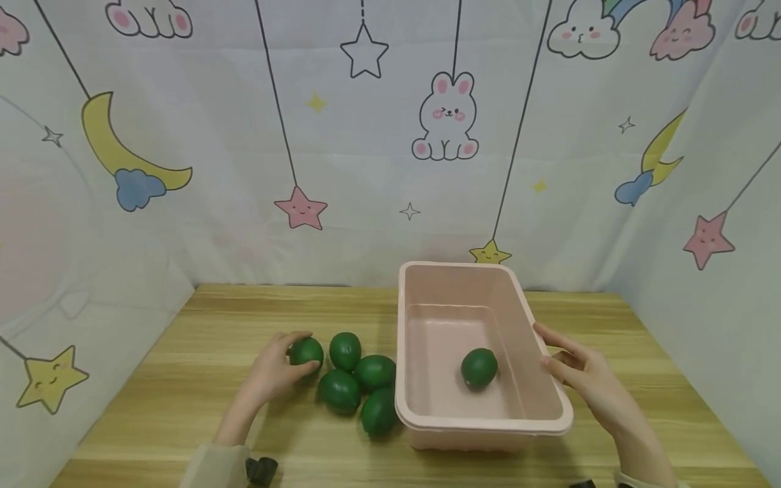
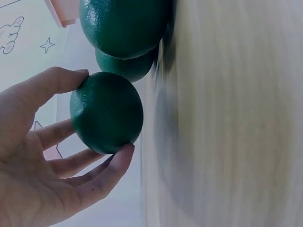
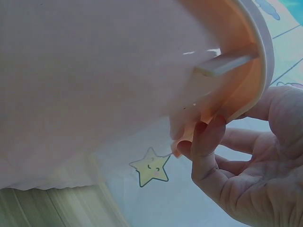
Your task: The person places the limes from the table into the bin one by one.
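My left hand (image 1: 277, 366) pinches a dark green lime (image 1: 307, 355) between thumb and fingertips. In the left wrist view, that lime (image 2: 108, 113) appears just above the wooden surface, over its shadow. Several more limes (image 1: 339, 391) lie bunched between this hand and a pale pink plastic bin (image 1: 482, 424). One lime (image 1: 478, 368) is inside the bin, towards its right side. My right hand (image 1: 579, 376) holds the bin's right rim; its curled fingers and thumb show in the right wrist view beside the rim (image 3: 266, 52). That view hides the bin's inside.
The wooden table (image 1: 232, 318) carries everything. A white cloth (image 1: 366, 149) printed with moons, stars and rabbits hangs behind it and at both sides. The bin's left wall stands against the nearest limes. A small black object (image 1: 261, 470) sits at the left wrist.
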